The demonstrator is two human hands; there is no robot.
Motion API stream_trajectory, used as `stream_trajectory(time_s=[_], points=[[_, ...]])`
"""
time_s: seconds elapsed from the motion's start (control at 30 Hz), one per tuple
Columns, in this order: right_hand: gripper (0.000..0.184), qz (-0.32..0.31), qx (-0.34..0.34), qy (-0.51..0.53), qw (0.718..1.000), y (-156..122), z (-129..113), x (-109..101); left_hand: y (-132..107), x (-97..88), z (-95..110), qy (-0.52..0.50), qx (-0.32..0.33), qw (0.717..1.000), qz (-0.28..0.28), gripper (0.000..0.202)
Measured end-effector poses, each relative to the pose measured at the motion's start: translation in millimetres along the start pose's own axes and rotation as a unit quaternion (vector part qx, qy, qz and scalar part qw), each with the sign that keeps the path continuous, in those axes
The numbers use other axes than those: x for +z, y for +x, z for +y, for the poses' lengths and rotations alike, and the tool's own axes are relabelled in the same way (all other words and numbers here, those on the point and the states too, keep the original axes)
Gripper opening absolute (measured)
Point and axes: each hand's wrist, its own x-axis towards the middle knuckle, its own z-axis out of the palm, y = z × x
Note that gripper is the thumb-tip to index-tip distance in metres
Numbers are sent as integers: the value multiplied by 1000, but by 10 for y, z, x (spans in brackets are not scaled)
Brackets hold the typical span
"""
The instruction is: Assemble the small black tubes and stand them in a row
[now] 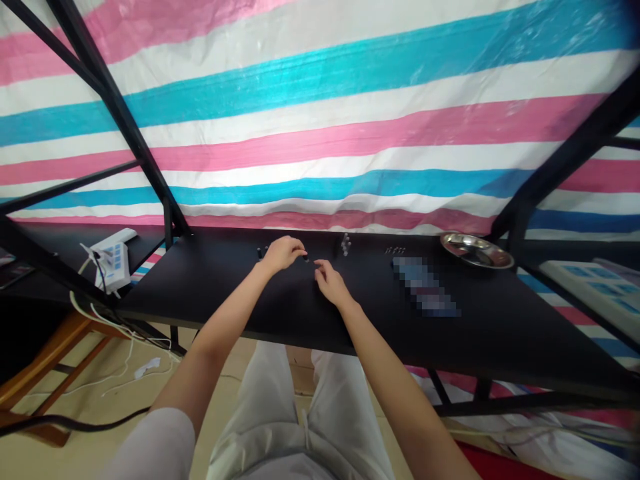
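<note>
Above the black tabletop, my left hand [284, 254] is closed in a pinch, its fingertips pointing right. A tiny dark piece [307, 259] shows at those fingertips, too small to name. My right hand [332, 285] is just to the right with its fingers curled in and thumb and forefinger close together; whether they hold something small cannot be made out. A small dark cylinder [259, 253] stands left of my left hand, and other small pieces are partly hidden behind that hand. Beyond my right hand is a cluster of small greyish cylinders [345, 245].
Several tiny screw-like pieces [395, 251] lie in a row toward the right. Near them are a blurred-out flat object [425, 287] and a round metal dish [477, 251]. Black frame posts [125, 127] flank the table [210, 293]. A white power strip [119, 263] with cables is at left.
</note>
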Motion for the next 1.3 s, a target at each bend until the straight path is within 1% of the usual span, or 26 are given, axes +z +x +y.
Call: stream_trajectory(time_s=[0.07,0.13,0.2,0.3,0.47,0.6,0.73,0.93,1.07,1.17,1.23,1.3], points=[[34,9,6,-2,1000,3,29,11,112,-179,-72,80,12,996,-39,13],[32,15,9,-6,1000,7,58,20,194,-286,-166,156,-9,986,-61,10],[29,23,6,-8,1000,11,82,28,231,-327,-260,210,-33,974,-82,8],[27,36,2,-8,999,15,101,35,218,-316,-364,247,-58,962,-103,9],[28,39,6,4,999,15,97,32,160,-257,-461,245,-72,960,-111,9],[29,36,14,5,999,13,83,21,150,-218,-536,225,-75,967,-92,8],[30,33,19,4,999,14,78,19,146,-210,-599,200,-82,973,-86,4],[29,36,25,11,999,13,68,8,133,-214,-629,156,-98,980,-73,2],[30,36,32,13,999,9,47,-6,127,-215,-613,125,-102,985,-66,5],[30,43,45,-7,998,9,36,-19,129,-238,-558,134,-94,984,-65,11],[30,70,76,-42,994,14,40,-37,140,-252,-475,157,-75,983,-60,16],[31,117,116,-86,983,22,56,-67,155,-235,-346,168,-41,984,-48,21]])
